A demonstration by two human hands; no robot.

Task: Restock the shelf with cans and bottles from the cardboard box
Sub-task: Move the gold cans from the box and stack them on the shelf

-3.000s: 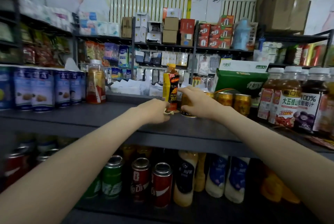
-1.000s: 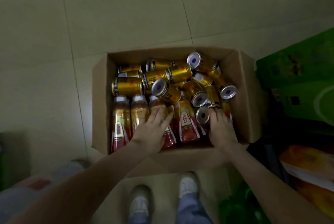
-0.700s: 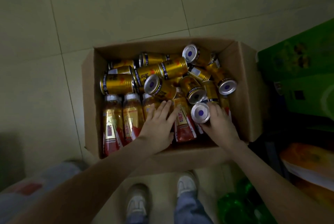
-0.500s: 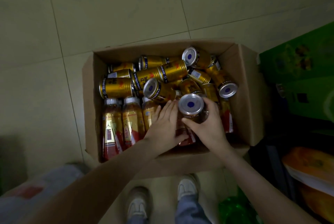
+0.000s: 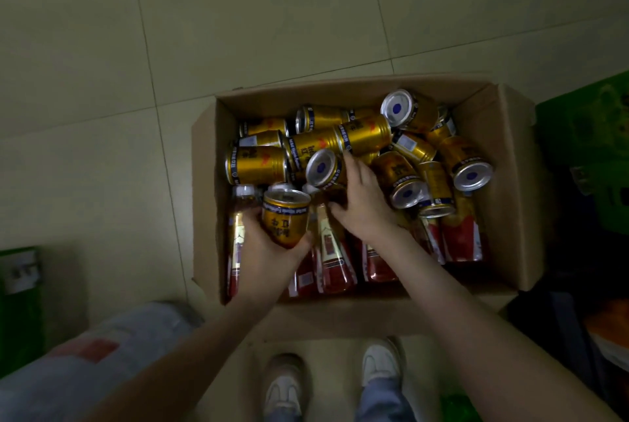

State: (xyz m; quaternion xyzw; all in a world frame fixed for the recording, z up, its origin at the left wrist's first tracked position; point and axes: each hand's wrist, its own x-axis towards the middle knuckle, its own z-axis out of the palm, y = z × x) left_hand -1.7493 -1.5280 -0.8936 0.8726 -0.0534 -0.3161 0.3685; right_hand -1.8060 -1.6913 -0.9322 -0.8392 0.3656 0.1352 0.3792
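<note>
Pale tiled floor (image 5: 102, 115) under everything, light is dim. L hand (image 5: 269, 258) grips a gold can (image 5: 285, 217) low on its body, digits wrapped round both sides; the can's lower end is sunk in the palm, so it can't be seen. R hand (image 5: 366, 207) sits further in, palm down, fingers arched over the pile; what's under the palm is dark & hidden, so can't tell if it has hold of anything. Its fingers lie just beside a silver-ended can (image 5: 321, 168). Held can is near upright over the box's near-L part, long axis tipped slightly away, one end facing up at the camera. Below both hands, bottles (image 5: 335, 251) lie flat in a row along the near wall, caps toward the far wall, long axes running near-to-far; wrists & forearms cover parts of several. Loose cans (image 5: 367, 136) fill the far half, piled at all angles, some end-on. Cardboard box (image 5: 503, 183) stands open on the floor. Green crates (image 5: 585, 136) to the R are murky & cut off by the frame; white shoes (image 5: 284, 387) show at the bottom edge; grey bundle (image 5: 102, 353) at lower L is too blurred to ID.
</note>
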